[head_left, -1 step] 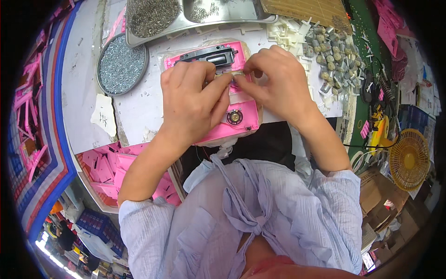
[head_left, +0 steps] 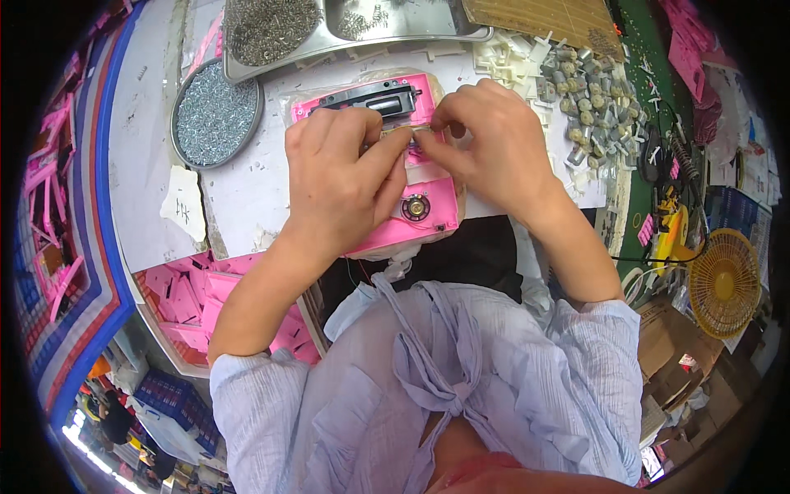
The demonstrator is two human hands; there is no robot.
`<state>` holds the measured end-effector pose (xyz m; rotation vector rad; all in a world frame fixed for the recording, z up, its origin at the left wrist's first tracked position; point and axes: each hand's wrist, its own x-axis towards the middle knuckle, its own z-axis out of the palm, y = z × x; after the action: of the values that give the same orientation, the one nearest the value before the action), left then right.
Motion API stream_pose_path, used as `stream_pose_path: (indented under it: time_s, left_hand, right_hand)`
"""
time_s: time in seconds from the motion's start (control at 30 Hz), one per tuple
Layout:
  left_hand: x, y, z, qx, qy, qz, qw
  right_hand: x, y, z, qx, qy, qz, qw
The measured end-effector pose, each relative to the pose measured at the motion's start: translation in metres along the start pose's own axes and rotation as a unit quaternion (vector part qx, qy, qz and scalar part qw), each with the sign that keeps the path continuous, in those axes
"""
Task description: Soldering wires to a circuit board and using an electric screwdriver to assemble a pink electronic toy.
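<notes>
A pink plastic housing (head_left: 445, 198) lies before me on a pale wrapped pad. A black part with a grey cylinder (head_left: 383, 106) is set across its far end, and a small round speaker (head_left: 415, 207) sits at its near end. Over the housing's left side, my left hand (head_left: 341, 169) is closed, thumb and forefinger pinched near the middle. From the right, my right hand (head_left: 494, 148) meets it there, its fingertips also pinched. Thin wire shows by the fingertips. What they hold is too small and covered to make out.
A round dish of small metal screws (head_left: 217, 115) stands at left, beside a torn white scrap (head_left: 183, 204). Behind is a metal tray (head_left: 354, 48) of springs. White plastic pieces (head_left: 514, 66) and small motors (head_left: 588, 103) are heaped at right. A crate of pink parts (head_left: 185, 300) sits lower left.
</notes>
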<state>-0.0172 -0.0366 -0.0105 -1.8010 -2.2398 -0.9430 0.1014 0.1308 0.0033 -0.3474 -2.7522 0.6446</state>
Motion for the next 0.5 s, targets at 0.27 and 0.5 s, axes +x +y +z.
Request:
stream_pose_path:
  time_s: [0.27,0.5]
  left_hand:
    - [-0.002,-0.004,0.006,-0.001,0.010,0.017,1.000]
    - [-0.004,-0.006,0.007,0.007,0.027,0.021,0.999]
  right_hand:
    - [0.008,-0.018,-0.008,-0.164,-0.075,-0.071,0.981]
    - [0.020,0.005,-0.013,0.113,-0.191,0.169,0.960]
